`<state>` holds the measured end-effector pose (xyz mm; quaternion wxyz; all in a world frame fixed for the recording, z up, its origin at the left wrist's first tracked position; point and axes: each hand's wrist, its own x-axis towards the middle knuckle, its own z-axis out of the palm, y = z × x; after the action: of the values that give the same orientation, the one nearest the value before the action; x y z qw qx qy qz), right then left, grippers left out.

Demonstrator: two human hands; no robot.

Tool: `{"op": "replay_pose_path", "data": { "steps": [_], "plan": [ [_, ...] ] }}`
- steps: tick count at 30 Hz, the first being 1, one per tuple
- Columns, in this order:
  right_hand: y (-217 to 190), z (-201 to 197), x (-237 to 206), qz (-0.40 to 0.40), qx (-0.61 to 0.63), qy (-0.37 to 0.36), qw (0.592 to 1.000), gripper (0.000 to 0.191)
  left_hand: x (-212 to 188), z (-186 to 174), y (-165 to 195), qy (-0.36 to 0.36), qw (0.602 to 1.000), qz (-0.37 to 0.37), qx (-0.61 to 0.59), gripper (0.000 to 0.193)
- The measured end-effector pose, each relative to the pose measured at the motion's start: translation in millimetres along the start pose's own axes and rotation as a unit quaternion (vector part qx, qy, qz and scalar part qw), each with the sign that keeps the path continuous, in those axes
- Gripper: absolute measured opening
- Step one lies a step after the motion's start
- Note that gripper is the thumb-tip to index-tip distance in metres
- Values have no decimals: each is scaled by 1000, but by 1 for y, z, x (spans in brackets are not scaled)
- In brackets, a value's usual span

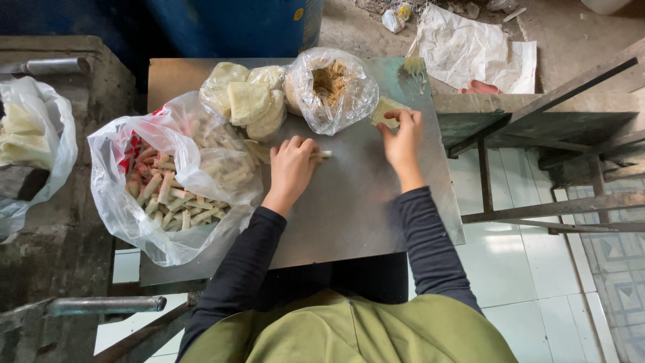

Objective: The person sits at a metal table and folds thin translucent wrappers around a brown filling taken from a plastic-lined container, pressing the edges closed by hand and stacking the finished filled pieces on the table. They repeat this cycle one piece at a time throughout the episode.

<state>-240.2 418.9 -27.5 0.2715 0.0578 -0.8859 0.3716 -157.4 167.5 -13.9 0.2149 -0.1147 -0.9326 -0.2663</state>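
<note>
Pinching a pale wrapper sheet (pixel 388 109) in the right hand (pixel 403 138) beside the filling bag (pixel 330 87), left hand (pixel 292 167) clenched on a half-hidden thin roll (pixel 324 154), bag of finished rolls (pixel 171 181) further left.

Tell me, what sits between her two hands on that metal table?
Only bare metal tabletop in the head view, between the left hand, holding a thin roll, and the right hand, touching a pale wrapper.

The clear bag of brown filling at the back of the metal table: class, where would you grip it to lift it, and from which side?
Probably grip the clear bag by its gathered plastic at the top, coming from above. It sits as a soft, rounded bulge, so its sides give little firm hold, and the wrapper bag crowds its left.
</note>
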Motion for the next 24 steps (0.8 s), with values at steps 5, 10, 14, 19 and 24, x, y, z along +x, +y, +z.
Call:
{"op": "replay_pose_path", "data": {
  "steps": [5, 10, 14, 19, 24],
  "plan": [
    [19, -4, 16, -117, -83, -88, 986, 23, -19, -53, 31, 144, 989, -17, 2, 12],
    [23, 9, 24, -169, -152, -94, 969, 8, -83, -151, 11, 244, 952, -99, 155, 17],
    [19, 3, 30, -85, -48, -119, 988, 11, -97, -190, -29, 195, 900, -207, 329, 13],
    [12, -1, 24, -165, -86, -101, 977, 11, -84, -189, -23, 238, 878, -176, 377, 33],
    [8, 4, 31, -153, -105, -43, 982, 7, -50, -106, 47, 153, 979, 40, 128, 19]
  ]
}}
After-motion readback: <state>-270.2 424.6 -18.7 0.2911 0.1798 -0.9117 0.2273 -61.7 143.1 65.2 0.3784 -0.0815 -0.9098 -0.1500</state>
